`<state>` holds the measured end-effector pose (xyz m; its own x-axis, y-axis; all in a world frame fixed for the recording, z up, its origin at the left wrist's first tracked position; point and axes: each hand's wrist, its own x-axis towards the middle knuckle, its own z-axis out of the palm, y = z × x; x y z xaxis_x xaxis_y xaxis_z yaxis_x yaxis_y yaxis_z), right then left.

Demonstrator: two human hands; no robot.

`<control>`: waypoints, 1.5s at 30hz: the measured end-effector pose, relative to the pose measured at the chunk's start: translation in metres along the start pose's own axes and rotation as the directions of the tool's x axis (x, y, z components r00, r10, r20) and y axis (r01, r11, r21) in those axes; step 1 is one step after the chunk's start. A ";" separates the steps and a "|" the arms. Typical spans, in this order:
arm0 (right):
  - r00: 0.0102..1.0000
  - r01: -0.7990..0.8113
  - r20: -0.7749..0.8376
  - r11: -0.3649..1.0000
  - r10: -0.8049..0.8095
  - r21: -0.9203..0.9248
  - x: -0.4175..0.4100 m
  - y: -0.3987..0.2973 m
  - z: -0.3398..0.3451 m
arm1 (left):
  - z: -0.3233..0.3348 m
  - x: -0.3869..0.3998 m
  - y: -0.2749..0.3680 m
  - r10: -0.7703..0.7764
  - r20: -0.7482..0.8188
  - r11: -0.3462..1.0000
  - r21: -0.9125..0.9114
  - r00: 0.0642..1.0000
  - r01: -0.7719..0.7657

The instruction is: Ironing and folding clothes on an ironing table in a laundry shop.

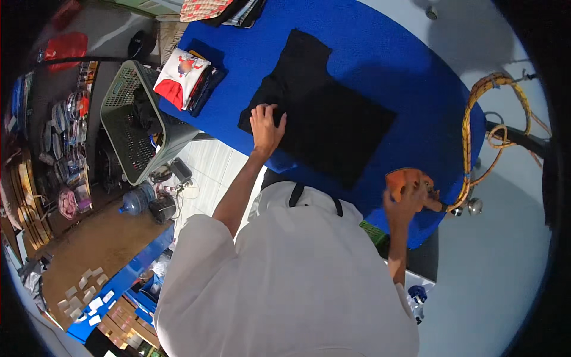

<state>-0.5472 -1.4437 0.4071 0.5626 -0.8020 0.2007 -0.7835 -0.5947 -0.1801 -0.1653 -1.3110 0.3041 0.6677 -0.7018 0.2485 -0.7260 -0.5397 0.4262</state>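
A black short-sleeved shirt (330,111) lies spread on a blue-covered ironing table (366,35). My left hand (267,127) rests on the shirt's left part, palm down with the fingers somewhat apart. At the table's right end, my right hand (407,201) is around the handle of an orange iron (397,180); the grip is slightly blurred. The iron sits apart from the shirt, over the blue cover. A thick cord or hose with a yellow wrap (467,134) runs from its rear and loops up by the wall.
Folded clothes (183,76) are stacked at the table's left edge, and another folded pile (227,11) lies at the far edge. A grey-green plastic basket (129,71) with dark clothes stands to the left. On the floor are a large water bottle (136,198) and cables.
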 end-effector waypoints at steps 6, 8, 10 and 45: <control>0.806 -0.093 0.548 0.961 0.226 -0.260 0.000 0.087 -0.034 | 0.002 0.000 0.018 0.116 0.025 0.989 -0.100 0.993 -0.113; 0.796 -0.011 0.594 0.983 0.120 -0.184 0.009 0.102 -0.035 | 0.001 -0.004 0.015 0.184 0.036 0.973 -0.148 0.982 -0.177; 0.754 0.076 0.657 0.989 0.024 -0.124 0.022 0.111 -0.033 | 0.000 -0.002 0.005 0.126 -0.006 0.971 -0.203 0.992 -0.124; 0.772 0.268 0.399 0.823 -0.494 0.500 0.189 -0.304 0.112 | -0.081 -0.089 -0.114 -0.482 -0.171 0.858 0.106 0.860 0.502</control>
<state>-0.1734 -1.4210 0.3921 0.9271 -0.3475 -0.1404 -0.3619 -0.7328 -0.5762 -0.1280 -1.1490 0.3041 0.9518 -0.2638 0.1566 -0.3053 -0.8648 0.3986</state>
